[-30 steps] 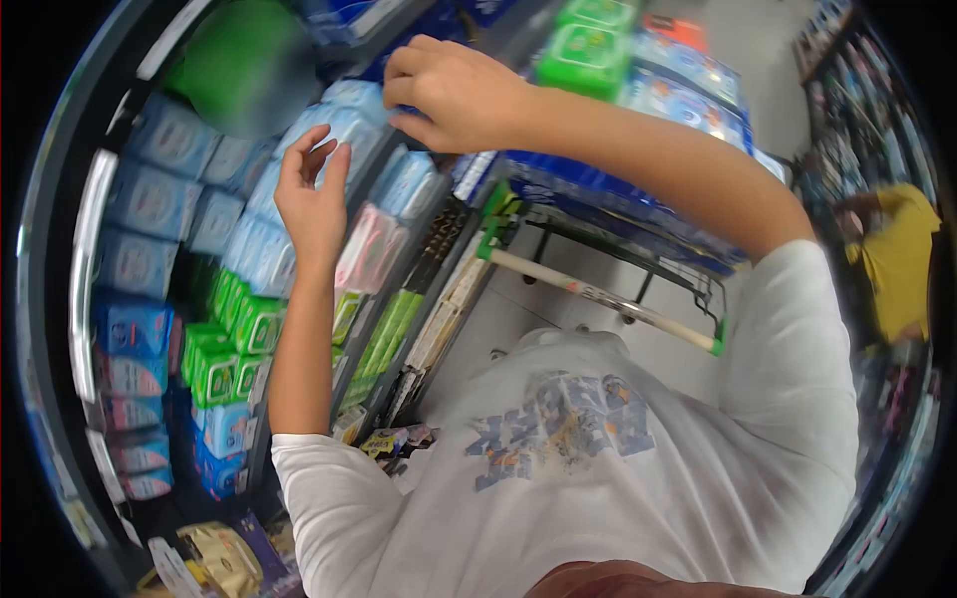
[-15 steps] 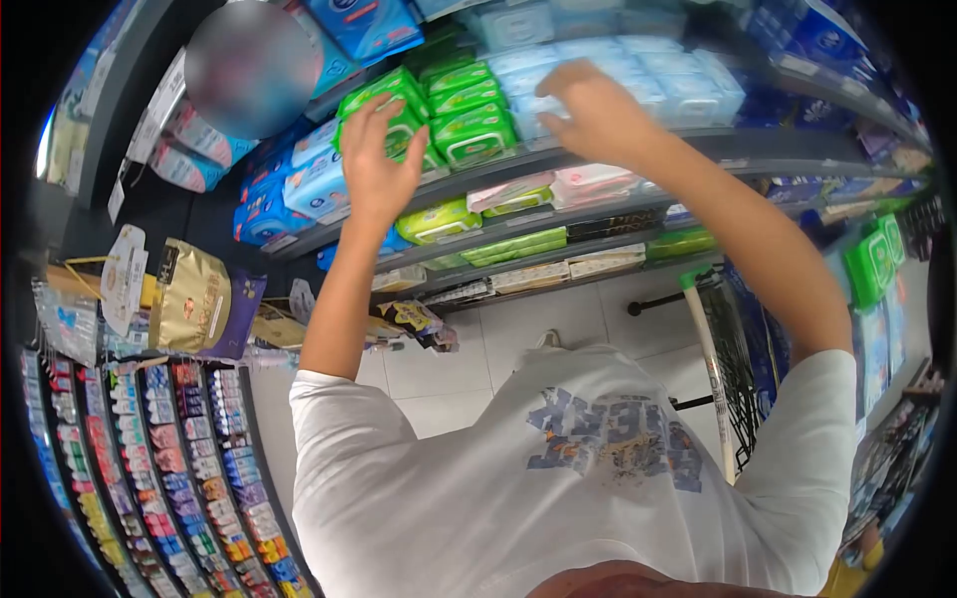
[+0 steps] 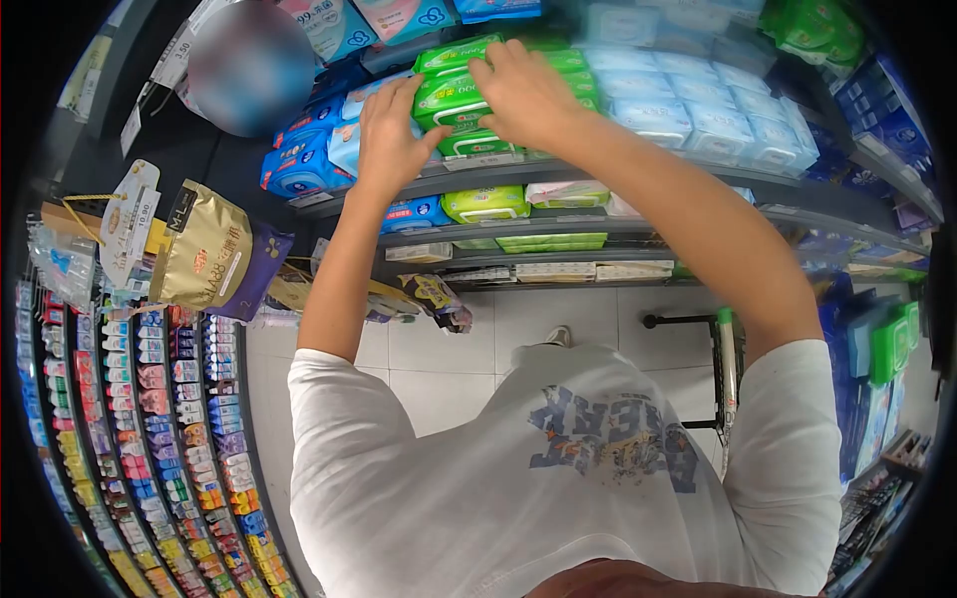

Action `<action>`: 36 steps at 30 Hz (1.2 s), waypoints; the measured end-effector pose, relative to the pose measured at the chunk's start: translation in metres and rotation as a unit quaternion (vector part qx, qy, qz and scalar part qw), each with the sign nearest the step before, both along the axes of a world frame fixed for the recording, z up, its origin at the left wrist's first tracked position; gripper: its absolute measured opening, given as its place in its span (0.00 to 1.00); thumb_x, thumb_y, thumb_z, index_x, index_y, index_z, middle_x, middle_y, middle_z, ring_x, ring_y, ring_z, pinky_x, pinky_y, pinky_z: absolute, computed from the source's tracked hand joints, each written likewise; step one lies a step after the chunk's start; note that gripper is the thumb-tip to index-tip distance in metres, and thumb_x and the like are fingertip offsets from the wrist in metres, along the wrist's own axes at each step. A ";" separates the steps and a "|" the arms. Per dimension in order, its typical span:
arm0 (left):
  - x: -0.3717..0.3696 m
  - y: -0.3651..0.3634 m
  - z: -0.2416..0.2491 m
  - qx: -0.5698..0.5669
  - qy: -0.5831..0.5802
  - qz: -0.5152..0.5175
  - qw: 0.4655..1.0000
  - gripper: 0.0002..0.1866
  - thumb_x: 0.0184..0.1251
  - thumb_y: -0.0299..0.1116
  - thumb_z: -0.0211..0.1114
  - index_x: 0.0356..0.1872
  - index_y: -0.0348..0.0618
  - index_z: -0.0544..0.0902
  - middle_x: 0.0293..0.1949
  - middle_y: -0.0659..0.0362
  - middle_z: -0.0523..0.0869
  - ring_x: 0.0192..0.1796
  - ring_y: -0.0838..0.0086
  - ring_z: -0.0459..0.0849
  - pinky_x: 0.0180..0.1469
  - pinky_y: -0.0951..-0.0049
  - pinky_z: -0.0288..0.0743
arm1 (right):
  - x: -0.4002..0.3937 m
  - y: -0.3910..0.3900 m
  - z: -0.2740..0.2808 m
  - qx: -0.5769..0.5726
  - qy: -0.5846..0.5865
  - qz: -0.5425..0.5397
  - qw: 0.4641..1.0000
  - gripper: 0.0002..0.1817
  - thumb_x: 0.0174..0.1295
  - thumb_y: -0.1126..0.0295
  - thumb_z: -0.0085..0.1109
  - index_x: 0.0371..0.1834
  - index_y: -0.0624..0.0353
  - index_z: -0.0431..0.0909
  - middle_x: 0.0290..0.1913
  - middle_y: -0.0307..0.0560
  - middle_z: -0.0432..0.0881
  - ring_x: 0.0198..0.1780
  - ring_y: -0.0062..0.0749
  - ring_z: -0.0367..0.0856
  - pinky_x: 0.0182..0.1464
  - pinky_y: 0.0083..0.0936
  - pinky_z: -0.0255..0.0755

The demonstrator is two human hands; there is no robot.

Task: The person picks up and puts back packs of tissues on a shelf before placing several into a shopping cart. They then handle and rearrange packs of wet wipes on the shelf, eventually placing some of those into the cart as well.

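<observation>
The green pack lies between my hands, on top of other green packs on the shelf. My left hand is at its left end, thumb spread from the fingers, the thumb at the pack's near edge. My right hand reaches over its right part, fingers bent and apart; I can't tell how firmly either touches. Blue packs sit left, pale blue packs right.
</observation>
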State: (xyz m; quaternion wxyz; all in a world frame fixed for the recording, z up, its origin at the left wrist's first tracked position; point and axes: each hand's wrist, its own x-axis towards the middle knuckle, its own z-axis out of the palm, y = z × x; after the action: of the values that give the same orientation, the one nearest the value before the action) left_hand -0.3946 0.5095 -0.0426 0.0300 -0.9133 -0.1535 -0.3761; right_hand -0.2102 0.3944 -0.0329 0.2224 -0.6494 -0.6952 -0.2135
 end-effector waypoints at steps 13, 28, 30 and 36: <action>0.021 -0.057 0.052 -0.056 -0.020 -0.133 0.989 0.31 0.40 0.30 0.85 0.50 0.37 0.82 0.50 0.51 0.82 0.50 0.61 0.82 0.50 0.65 0.78 | 0.027 -0.084 0.032 0.082 -0.009 0.039 0.996 0.22 0.43 0.67 0.76 0.41 0.61 0.79 0.43 0.48 0.75 0.49 0.43 0.76 0.48 0.39 0.72; 0.203 -0.264 0.073 -0.123 -0.006 -0.461 0.879 0.33 0.48 0.35 0.84 0.56 0.38 0.78 0.49 0.53 0.87 0.51 0.66 0.86 0.58 0.67 0.78 | 0.091 -0.396 0.081 0.058 0.007 -0.237 0.970 0.31 0.45 0.63 0.78 0.53 0.55 0.75 0.45 0.50 0.82 0.50 0.49 0.81 0.53 0.43 0.74; 0.225 -0.306 0.077 -0.112 -0.001 -0.503 0.857 0.34 0.48 0.35 0.84 0.56 0.38 0.78 0.49 0.53 0.87 0.51 0.66 0.86 0.58 0.67 0.78 | 0.090 -0.446 0.085 0.054 0.019 -0.278 0.959 0.32 0.46 0.62 0.78 0.55 0.55 0.74 0.42 0.52 0.83 0.48 0.52 0.82 0.51 0.44 0.74; 0.280 -0.432 0.093 -0.074 0.008 -0.602 0.795 0.34 0.50 0.39 0.83 0.57 0.42 0.78 0.48 0.54 0.87 0.49 0.66 0.87 0.54 0.68 0.79 | 0.083 -0.580 0.097 0.055 0.014 -0.383 0.922 0.32 0.49 0.61 0.77 0.57 0.55 0.73 0.44 0.54 0.83 0.46 0.53 0.83 0.47 0.42 0.77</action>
State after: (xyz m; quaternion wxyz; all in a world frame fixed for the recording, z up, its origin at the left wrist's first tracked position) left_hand -0.1150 0.0777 0.0507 -0.2691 -0.8236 0.4001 -0.2986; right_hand -0.1268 -0.1854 0.0636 0.1692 -0.8558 -0.3773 -0.3109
